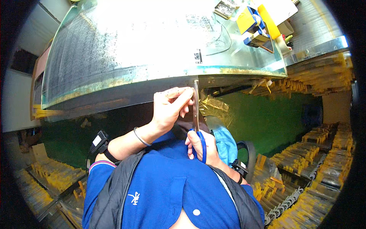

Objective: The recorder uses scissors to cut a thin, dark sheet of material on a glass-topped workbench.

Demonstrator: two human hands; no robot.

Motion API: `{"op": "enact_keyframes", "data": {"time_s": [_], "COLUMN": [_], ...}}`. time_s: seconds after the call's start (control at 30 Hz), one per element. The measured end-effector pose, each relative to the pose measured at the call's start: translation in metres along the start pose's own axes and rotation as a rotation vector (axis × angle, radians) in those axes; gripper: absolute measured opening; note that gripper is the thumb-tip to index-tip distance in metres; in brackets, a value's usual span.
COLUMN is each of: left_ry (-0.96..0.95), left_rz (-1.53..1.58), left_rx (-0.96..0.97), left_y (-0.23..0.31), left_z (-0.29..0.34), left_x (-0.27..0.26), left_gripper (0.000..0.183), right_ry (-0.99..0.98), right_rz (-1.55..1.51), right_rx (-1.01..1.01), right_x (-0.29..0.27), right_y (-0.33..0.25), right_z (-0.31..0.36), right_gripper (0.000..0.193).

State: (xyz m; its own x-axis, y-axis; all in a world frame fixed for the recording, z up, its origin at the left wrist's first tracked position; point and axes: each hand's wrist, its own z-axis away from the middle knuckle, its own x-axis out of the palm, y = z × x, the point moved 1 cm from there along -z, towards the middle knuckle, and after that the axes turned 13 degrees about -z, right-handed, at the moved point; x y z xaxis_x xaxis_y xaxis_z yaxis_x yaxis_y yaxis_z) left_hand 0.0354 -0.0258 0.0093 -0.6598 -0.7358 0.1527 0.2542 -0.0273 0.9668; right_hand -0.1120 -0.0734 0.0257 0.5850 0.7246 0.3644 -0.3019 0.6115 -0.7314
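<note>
Gripping one pair of scissors (196, 126), the right hand (200, 147) points its blades up beside the left hand (169, 108), whose closed fingers (179, 95) pinch one tape strip (211, 105).

Two hands (183, 126), one pair of scissors (197, 126), one glass-topped table (126, 82).

Below the glass tabletop (133, 49), the table edge (114, 93) blocks any upward path. The scissors (196, 114) stand just under it. Green floor (267, 118) right of them lies open; yellow stacks (320, 152) crowd beyond.
</note>
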Motion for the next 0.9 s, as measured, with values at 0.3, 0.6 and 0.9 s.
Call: {"op": "enact_keyframes", "data": {"time_s": [0.3, 0.6, 0.9], "left_ry": [0.03, -0.012, -0.041], "left_rz": [-0.048, -0.093, -0.142], "left_rx": [-0.027, -0.039, 0.019], "left_y": [-0.003, -0.005, -0.014], "left_z": [0.008, 0.017, 0.032], "left_x": [-0.007, -0.014, -0.011], "left_gripper": [0.015, 0.014, 0.011], "right_ry": [0.043, 0.052, 0.104], "right_rz": [0.04, 0.128, 0.129], "right_rx": [-0.072, -0.009, 0.012], "right_x": [-0.005, -0.006, -0.006], "right_y": [0.004, -0.001, -0.002], "right_z": [-0.009, -0.008, -0.008], "right_gripper": [0.031, 0.033, 0.033]}}
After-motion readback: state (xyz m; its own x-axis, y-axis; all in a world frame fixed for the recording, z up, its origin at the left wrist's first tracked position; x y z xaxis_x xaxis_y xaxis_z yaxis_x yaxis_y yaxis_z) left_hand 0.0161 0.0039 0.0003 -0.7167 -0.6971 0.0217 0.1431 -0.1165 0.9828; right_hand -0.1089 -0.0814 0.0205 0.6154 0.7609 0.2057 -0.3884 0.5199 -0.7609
